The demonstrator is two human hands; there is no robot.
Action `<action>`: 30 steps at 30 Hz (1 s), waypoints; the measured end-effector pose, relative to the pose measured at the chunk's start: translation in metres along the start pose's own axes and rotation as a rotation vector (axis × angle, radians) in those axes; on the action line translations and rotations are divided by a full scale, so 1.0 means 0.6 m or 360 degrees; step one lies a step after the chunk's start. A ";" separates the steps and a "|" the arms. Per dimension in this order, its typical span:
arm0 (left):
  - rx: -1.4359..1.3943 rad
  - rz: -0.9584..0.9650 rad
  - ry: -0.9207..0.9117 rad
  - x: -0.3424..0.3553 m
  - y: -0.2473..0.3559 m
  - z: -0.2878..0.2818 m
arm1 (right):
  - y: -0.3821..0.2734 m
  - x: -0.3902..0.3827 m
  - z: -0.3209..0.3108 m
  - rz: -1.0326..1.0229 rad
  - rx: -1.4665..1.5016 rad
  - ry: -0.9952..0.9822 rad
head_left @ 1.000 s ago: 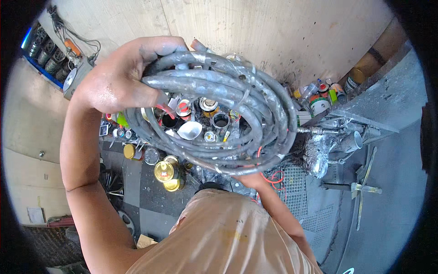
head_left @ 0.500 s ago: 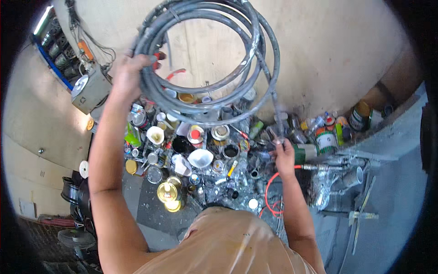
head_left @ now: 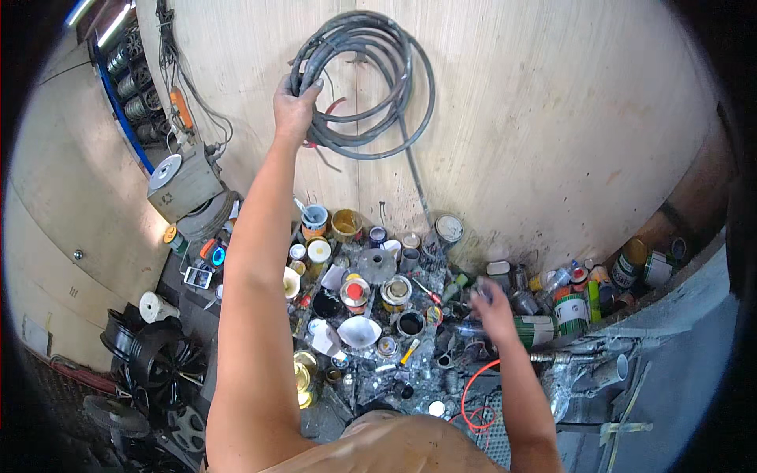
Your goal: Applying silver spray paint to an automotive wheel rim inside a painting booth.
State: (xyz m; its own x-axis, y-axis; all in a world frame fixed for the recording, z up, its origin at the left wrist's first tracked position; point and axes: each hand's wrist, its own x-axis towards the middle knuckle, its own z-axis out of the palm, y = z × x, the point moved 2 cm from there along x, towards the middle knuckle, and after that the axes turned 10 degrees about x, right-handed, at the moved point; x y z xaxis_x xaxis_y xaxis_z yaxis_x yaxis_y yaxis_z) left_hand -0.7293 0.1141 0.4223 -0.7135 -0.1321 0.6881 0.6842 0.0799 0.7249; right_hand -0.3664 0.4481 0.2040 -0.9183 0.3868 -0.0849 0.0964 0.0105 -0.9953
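Observation:
My left hand [head_left: 293, 106] is raised high and grips the left side of a coil of grey hose [head_left: 371, 83], which hangs against the plywood wall [head_left: 536, 134]. One end of the hose trails down the wall toward the bench. My right hand [head_left: 493, 306] hovers low over the cluttered bench [head_left: 394, 331], blurred, fingers spread, with nothing seen in it. It is nearest to a green and white can [head_left: 536, 329] lying on its side.
The bench holds several paint cans, lids, cups and bottles. An orange cord [head_left: 473, 390] loops near its front. A grey box [head_left: 183, 185] with cables hangs on the wall at left. Black wheel rims [head_left: 158, 363] lie on the floor. A grey ledge [head_left: 670, 370] runs along the right.
My left hand has lifted the hose coil from in front of my chest up against the wall. My right hand has let go of the coil and dropped over the bench.

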 end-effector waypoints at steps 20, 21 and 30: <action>0.1032 0.0098 0.0216 0.088 -0.179 0.085 | 0.253 -0.376 -0.125 0.0563 -0.0282 -0.0046; 0.1032 0.0091 0.0197 0.086 -0.180 0.091 | 0.248 -0.377 -0.121 0.0561 -0.0215 0.0049; 0.1398 0.0109 0.0250 0.077 -0.176 0.099 | 0.258 -0.371 -0.125 0.1027 0.0227 0.0348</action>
State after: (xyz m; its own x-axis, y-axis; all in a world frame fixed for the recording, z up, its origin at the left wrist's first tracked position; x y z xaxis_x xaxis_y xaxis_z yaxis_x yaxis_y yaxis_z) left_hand -0.8437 0.1580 0.3795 -0.6021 -0.2280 0.7652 0.3161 0.8120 0.4907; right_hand -0.1182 0.4329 0.0723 -0.5944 0.4518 -0.6653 0.5319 -0.3996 -0.7466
